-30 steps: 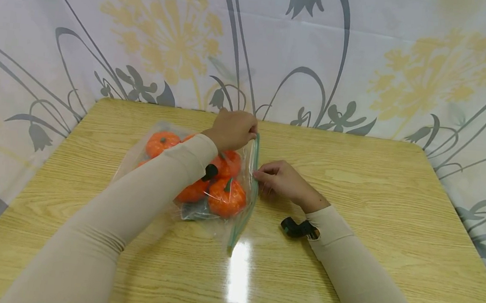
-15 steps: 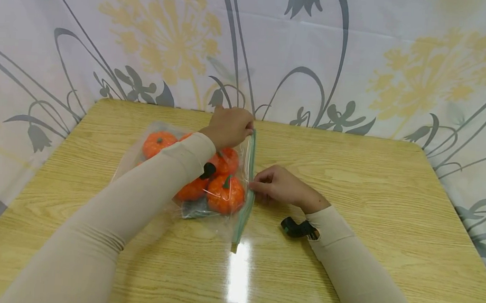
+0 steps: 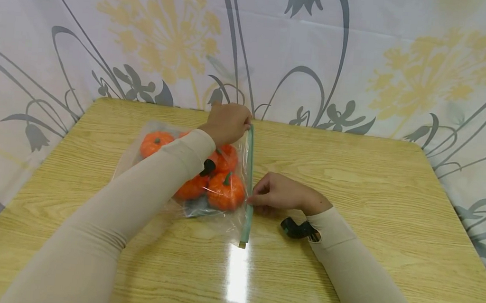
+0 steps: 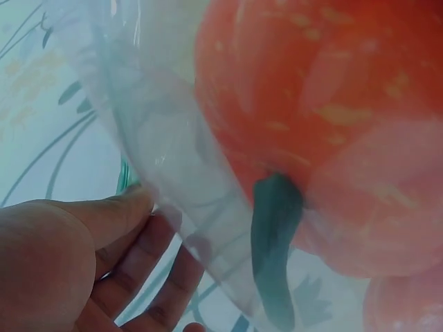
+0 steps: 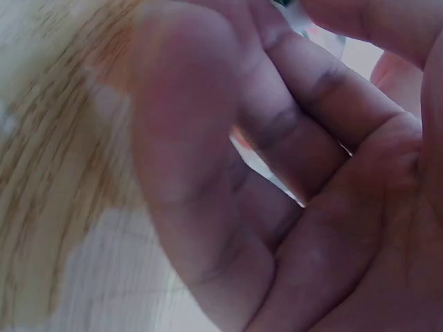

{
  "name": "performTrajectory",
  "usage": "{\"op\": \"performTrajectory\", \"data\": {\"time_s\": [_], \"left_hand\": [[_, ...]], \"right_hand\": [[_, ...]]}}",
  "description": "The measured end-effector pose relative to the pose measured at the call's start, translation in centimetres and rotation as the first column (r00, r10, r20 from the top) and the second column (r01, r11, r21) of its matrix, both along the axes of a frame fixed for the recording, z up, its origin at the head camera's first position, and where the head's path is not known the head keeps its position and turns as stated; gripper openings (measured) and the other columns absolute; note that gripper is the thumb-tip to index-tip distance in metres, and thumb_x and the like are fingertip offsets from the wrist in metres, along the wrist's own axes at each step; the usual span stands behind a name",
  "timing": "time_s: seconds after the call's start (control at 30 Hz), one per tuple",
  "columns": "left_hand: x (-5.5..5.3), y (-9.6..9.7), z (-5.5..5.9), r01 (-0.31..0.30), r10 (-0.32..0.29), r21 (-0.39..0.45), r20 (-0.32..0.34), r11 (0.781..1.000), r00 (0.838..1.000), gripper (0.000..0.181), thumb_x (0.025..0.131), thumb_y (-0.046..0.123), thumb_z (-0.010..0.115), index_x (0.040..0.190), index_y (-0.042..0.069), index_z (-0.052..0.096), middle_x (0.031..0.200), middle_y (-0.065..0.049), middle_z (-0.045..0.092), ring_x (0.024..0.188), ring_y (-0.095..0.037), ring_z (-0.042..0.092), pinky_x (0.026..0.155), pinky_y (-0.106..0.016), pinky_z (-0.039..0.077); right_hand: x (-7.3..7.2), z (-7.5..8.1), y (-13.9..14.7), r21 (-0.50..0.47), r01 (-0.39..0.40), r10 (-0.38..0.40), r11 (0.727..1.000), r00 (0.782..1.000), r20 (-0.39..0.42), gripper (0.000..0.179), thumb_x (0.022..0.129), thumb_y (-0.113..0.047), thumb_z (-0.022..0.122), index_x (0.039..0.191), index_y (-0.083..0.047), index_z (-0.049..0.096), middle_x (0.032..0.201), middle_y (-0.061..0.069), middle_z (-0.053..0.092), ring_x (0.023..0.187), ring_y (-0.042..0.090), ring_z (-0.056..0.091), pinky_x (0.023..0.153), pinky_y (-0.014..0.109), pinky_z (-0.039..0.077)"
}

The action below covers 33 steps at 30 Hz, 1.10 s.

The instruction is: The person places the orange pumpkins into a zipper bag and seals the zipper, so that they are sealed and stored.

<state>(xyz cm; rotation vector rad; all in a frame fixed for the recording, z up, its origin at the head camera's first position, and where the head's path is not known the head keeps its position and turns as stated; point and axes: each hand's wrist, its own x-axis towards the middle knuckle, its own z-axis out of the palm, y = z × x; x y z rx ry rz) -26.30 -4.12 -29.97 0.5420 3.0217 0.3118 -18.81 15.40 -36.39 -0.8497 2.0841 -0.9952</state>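
A clear zip bag (image 3: 228,224) with a green zip strip (image 3: 249,161) along its right edge lies on the table. Inside it are several small orange pumpkins (image 3: 226,191) with green stems. My left hand (image 3: 228,122) reaches over the bag and pinches the far end of the strip; in the left wrist view its thumb and fingers meet at the bag's edge. Lower on the same strip, my right hand (image 3: 280,192) pinches the zip between thumb and finger. The right wrist view shows curled fingers (image 5: 187,138), with the pinch point mostly out of frame. My left sleeve hides part of the bag.
The wooden table (image 3: 352,179) reaches back to a flower-patterned curtain (image 3: 276,54). A dark wrist camera (image 3: 297,228) sticks out from the right cuff, another (image 3: 208,168) from the left. Something bluish-grey (image 3: 197,207) lies under the pumpkins; its kind is unclear.
My right hand has slid along the zip strip toward the near end. My left hand has shifted slightly left and away, and the strip now lies straighter.
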Motion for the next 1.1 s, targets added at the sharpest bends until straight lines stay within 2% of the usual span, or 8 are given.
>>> {"op": "performTrajectory", "data": {"time_s": [0.07, 0.17, 0.27, 0.53, 0.73, 0.83, 0.97, 1.1], "left_hand": [[-0.1, -0.1, 0.1, -0.018, 0.018, -0.004, 0.001, 1.000, 1.000, 0.019, 0.101, 0.027, 0.059, 0.100, 0.014, 0.073, 0.102, 0.000, 0.074, 0.098, -0.021, 0.067, 0.108, -0.058, 0.035], [-0.3, -0.4, 0.2, -0.042, 0.042, -0.005, 0.005, 0.999, 0.999, 0.018, 0.101, 0.027, 0.061, 0.100, 0.014, 0.073, 0.104, 0.000, 0.074, 0.100, -0.022, 0.068, 0.114, -0.064, 0.029], [-0.5, -0.6, 0.1, -0.053, 0.053, -0.001, 0.010, 0.999, 0.999, 0.018, 0.101, 0.026, 0.061, 0.100, 0.014, 0.073, 0.104, 0.000, 0.074, 0.102, -0.022, 0.068, 0.115, -0.068, 0.023], [-0.8, -0.9, 0.1, -0.075, 0.075, -0.016, 0.007, 0.997, 0.997, 0.018, 0.101, 0.026, 0.059, 0.103, 0.016, 0.074, 0.103, 0.001, 0.075, 0.102, -0.022, 0.068, 0.115, -0.067, 0.023], [-0.8, -1.4, 0.0, -0.084, 0.084, 0.003, 0.013, 0.996, 0.996, 0.018, 0.102, 0.027, 0.058, 0.102, 0.017, 0.072, 0.103, 0.002, 0.074, 0.100, -0.021, 0.066, 0.112, -0.062, 0.028], [-0.7, -1.6, -0.1, -0.078, 0.078, 0.013, 0.026, 0.997, 0.997, 0.020, 0.104, 0.027, 0.054, 0.109, 0.016, 0.070, 0.110, 0.001, 0.073, 0.105, -0.022, 0.065, 0.113, -0.062, 0.028], [-0.1, -1.9, 0.2, -0.073, 0.073, 0.006, 0.027, 0.997, 0.997, 0.029, 0.104, 0.028, 0.049, 0.127, 0.018, 0.065, 0.127, -0.001, 0.069, 0.117, -0.024, 0.063, 0.110, -0.060, 0.032], [2.0, -2.5, 1.2, -0.063, 0.065, 0.056, -0.032, 0.996, 0.997, 0.037, 0.104, 0.032, 0.050, 0.138, 0.021, 0.058, 0.136, 0.000, 0.064, 0.124, -0.023, 0.060, 0.106, -0.057, 0.035]], "right_hand": [[0.1, 0.3, -0.1, 0.012, -0.030, 0.030, 0.999, 0.999, -0.015, 0.032, 0.096, -0.018, 0.065, 0.069, -0.002, 0.071, 0.059, 0.000, 0.057, 0.051, 0.012, 0.051, 0.052, 0.025, 0.046], [0.2, 0.4, -0.2, 0.029, -0.063, 0.064, 0.998, 0.997, -0.032, 0.029, 0.095, -0.017, 0.066, 0.071, -0.003, 0.073, 0.061, -0.001, 0.060, 0.051, 0.012, 0.053, 0.053, 0.025, 0.048], [0.5, 0.4, -0.4, 0.030, -0.092, 0.092, 0.995, 0.995, -0.030, 0.028, 0.095, -0.016, 0.067, 0.070, -0.003, 0.072, 0.059, -0.004, 0.057, 0.051, 0.009, 0.050, 0.053, 0.023, 0.045], [1.7, 1.1, -0.5, 0.065, -0.187, 0.189, 0.980, 0.982, -0.019, 0.033, 0.094, -0.017, 0.067, 0.065, -0.001, 0.067, 0.054, -0.010, 0.048, 0.049, 0.004, 0.043, 0.053, 0.020, 0.039], [2.1, 1.2, -0.8, 0.087, -0.209, 0.211, 0.974, 0.977, -0.018, 0.036, 0.093, -0.016, 0.067, 0.061, -0.001, 0.063, 0.051, -0.010, 0.044, 0.047, 0.003, 0.039, 0.051, 0.019, 0.036], [2.2, 0.9, -0.8, 0.084, -0.211, 0.212, 0.974, 0.977, 0.004, 0.037, 0.094, -0.015, 0.066, 0.061, 0.001, 0.061, 0.051, -0.010, 0.043, 0.047, 0.004, 0.038, 0.051, 0.019, 0.035], [2.2, 1.0, -0.6, 0.110, -0.202, 0.202, 0.973, 0.979, 0.007, 0.037, 0.094, -0.018, 0.066, 0.061, -0.001, 0.061, 0.051, -0.010, 0.044, 0.047, 0.004, 0.039, 0.052, 0.019, 0.037], [2.0, 1.5, 0.5, 0.111, -0.125, 0.132, 0.986, 0.990, -0.059, 0.035, 0.097, -0.025, 0.064, 0.067, -0.006, 0.066, 0.055, -0.006, 0.049, 0.050, 0.007, 0.045, 0.054, 0.022, 0.042]]}}
